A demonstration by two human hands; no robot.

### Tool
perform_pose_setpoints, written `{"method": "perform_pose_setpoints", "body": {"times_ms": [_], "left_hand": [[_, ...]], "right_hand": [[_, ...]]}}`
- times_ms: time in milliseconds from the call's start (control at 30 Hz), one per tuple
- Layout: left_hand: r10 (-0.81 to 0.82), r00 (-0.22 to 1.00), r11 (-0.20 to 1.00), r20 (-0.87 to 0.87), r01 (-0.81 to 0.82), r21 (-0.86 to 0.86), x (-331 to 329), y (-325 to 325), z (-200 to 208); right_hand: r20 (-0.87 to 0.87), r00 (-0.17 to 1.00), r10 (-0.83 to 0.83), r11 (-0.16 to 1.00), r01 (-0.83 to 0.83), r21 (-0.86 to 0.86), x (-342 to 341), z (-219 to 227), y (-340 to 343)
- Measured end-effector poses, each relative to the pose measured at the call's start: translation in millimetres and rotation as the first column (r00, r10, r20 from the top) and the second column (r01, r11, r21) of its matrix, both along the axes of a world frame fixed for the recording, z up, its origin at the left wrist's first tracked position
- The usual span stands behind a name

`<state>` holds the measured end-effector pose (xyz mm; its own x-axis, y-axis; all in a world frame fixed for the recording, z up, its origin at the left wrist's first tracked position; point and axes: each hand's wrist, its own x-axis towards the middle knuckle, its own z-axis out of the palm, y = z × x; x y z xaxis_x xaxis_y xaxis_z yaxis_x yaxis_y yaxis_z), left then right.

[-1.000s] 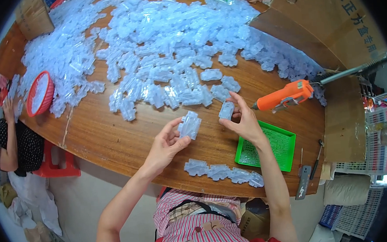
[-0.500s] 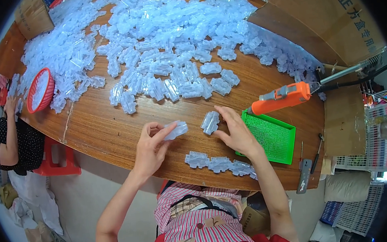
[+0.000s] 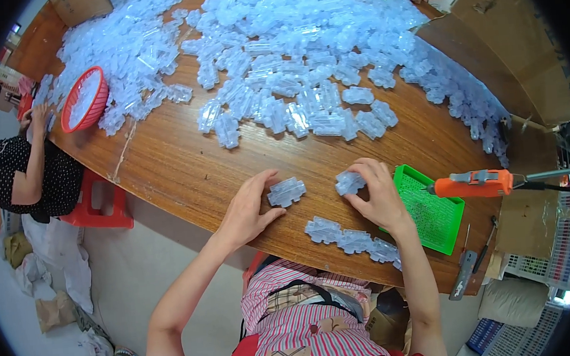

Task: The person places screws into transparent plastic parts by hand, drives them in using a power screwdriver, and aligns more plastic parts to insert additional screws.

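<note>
My left hand (image 3: 246, 209) is open, thumb and fingers apart. It sits just beside a clear plastic part (image 3: 287, 192) with stepped edges, which lies on the wooden table (image 3: 184, 176). My right hand (image 3: 381, 196) has its thumb and fingers closed on another clear plastic part (image 3: 349, 183), low over the tabletop or on it. Nearer to me, a row of similar clear parts (image 3: 355, 241) runs along the table edge, its right end next to my right wrist.
Beyond my hands spreads a large heap of clear parts (image 3: 300, 29). To the right are a green tray (image 3: 461, 221) of small pieces and a hanging orange electric screwdriver (image 3: 476, 184). A red basket (image 3: 95, 109) stands left, near a seated person (image 3: 27, 171). Cardboard (image 3: 515, 46) borders the right side.
My left hand has let go of its clear part, which now lies on the table. My right hand, open before, has taken hold of the other part. The whole view has shifted.
</note>
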<state>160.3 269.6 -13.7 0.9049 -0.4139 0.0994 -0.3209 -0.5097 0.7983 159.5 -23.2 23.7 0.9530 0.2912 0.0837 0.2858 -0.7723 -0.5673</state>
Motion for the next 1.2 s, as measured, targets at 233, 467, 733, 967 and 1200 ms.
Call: {"method": "perform_pose_setpoints", "body": {"times_ms": [233, 467, 733, 967, 1200], "left_hand": [[-0.024, 0.992, 0.996, -0.121, 0.014, -0.089, 1, 4, -4], [-0.114, 0.962, 0.993, -0.247, 0.107, -0.043, -3, 32, 8], [-0.272, 0.921, 0.958, -0.278, 0.287, 0.014, -12, 10, 19], [-0.407, 0.881, 0.867, -0.240, 0.455, 0.202, -4, -1, 30], [-0.319, 0.932, 0.907, -0.171, 0.352, 0.231, -13, -14, 52]], "right_hand": [[0.064, 0.972, -0.227, 0.962, 0.214, 0.172, -58, 42, -14], [-0.147, 0.781, -0.607, 0.784, 0.619, 0.044, -162, 54, -76], [-0.055, 0.769, -0.637, 0.762, 0.617, -0.195, -223, 16, -107], [-0.119, 0.752, -0.648, 0.761, 0.632, -0.146, -224, 6, -109], [-0.104, 0.726, -0.680, 0.732, 0.663, -0.155, -222, 19, -106]]}}
